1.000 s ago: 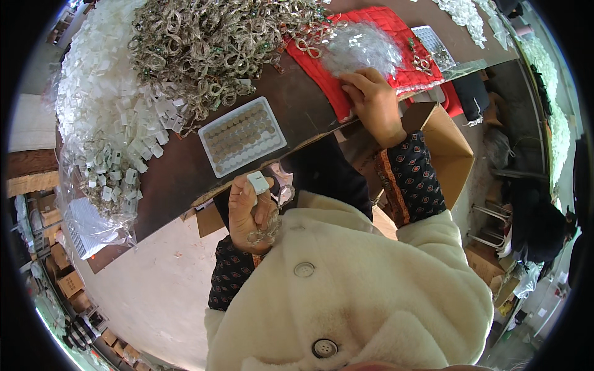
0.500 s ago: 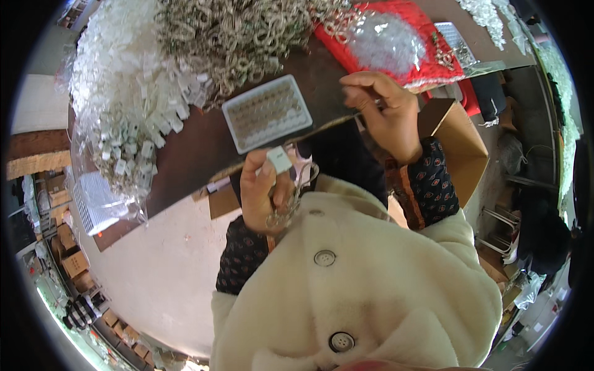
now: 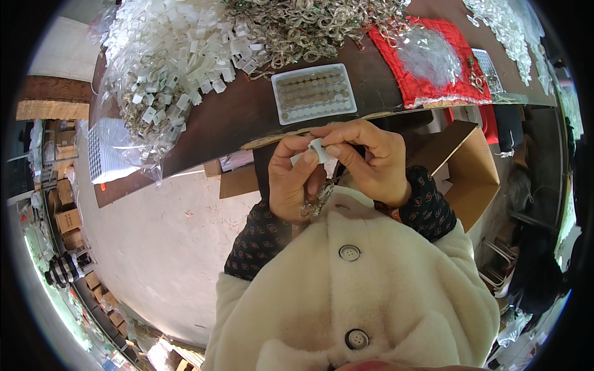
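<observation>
Just off the table's near edge, my two hands meet at a small white plastic case (image 3: 319,150). My left hand (image 3: 289,179) pinches it between thumb and fingers. From the other side, my right hand (image 3: 372,162) has its thumb and fingertips closed on the same case. A coiled bundle of thin clear wire (image 3: 318,201) hangs below, against my left hand's fingers. My fingertips hide part of the case. Beyond my hands lies a white tray (image 3: 281,106) with rows of small round discs.
White plastic cases (image 3: 179,55) form a big heap at the left of the dark table (image 3: 210,130). Coiled wire bundles (image 3: 297,28) are piled at the back. A red cloth (image 3: 396,77) with clear plastic stands right. An open cardboard box (image 3: 473,167) sits below the edge.
My right hand has come down and left to the white case. My left hand has moved right and slightly up with it. The view has shifted, so the table appears further right.
</observation>
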A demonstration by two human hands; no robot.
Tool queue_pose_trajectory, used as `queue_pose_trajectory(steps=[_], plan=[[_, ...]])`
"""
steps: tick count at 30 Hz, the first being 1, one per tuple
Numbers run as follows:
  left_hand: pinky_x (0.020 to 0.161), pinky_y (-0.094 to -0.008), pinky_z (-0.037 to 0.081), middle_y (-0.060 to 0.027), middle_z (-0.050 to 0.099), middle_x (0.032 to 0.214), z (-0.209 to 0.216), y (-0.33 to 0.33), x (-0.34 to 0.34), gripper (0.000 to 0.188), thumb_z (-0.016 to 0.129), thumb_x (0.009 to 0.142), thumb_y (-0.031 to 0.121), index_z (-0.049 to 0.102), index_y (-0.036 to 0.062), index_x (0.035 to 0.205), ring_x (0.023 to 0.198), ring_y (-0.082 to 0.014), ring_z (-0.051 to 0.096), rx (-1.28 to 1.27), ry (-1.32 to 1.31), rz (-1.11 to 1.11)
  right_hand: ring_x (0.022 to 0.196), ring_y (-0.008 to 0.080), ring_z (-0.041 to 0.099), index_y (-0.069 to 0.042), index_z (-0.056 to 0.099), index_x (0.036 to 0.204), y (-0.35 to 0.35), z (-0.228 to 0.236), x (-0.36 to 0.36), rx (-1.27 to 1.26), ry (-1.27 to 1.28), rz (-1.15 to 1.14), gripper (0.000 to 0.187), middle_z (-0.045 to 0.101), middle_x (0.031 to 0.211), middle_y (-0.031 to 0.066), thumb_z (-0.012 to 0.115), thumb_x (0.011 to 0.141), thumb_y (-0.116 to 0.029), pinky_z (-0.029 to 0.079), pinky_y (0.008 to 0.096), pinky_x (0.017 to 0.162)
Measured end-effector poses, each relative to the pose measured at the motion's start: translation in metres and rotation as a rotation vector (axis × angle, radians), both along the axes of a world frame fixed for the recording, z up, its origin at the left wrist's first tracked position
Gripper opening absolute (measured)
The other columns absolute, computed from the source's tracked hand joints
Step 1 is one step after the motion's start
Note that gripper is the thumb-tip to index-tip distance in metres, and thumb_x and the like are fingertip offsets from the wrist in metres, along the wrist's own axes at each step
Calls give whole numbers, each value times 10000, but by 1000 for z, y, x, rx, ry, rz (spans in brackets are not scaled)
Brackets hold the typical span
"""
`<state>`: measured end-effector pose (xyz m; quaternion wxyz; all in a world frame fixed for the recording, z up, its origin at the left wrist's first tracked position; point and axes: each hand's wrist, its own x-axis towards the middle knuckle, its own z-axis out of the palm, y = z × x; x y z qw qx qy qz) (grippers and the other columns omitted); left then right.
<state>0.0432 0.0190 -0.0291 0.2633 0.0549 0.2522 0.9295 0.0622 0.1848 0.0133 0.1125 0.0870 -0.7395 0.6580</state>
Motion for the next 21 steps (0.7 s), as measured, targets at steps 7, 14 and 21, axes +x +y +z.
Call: queue_pose_trajectory(steps=[7,14,21], plan=[[413,-207,354,-78,658,859,3,-1,5,172,666,955,116,596,40,1092,460,-62,462,-169,-14,89,845,128,702,15,665,1026,-3,1,0,-34,-27,-2,109,737,1000,108,653,917,14,547,253,748],[405,-199,323,-23,596,714,3,-5,7,97,663,948,79,626,45,1031,457,-50,450,-338,-39,133,801,259,718,-8,656,1011,-2,3,-3,292,99,13,151,721,976,137,628,887,72,545,296,689],[488,-184,396,-26,654,846,33,-30,-32,154,707,894,31,630,40,1028,585,-23,503,-680,186,358,929,189,714,37,623,1124,3,-15,-7,9,-74,24,159,651,1240,191,589,972,8,553,286,833]])
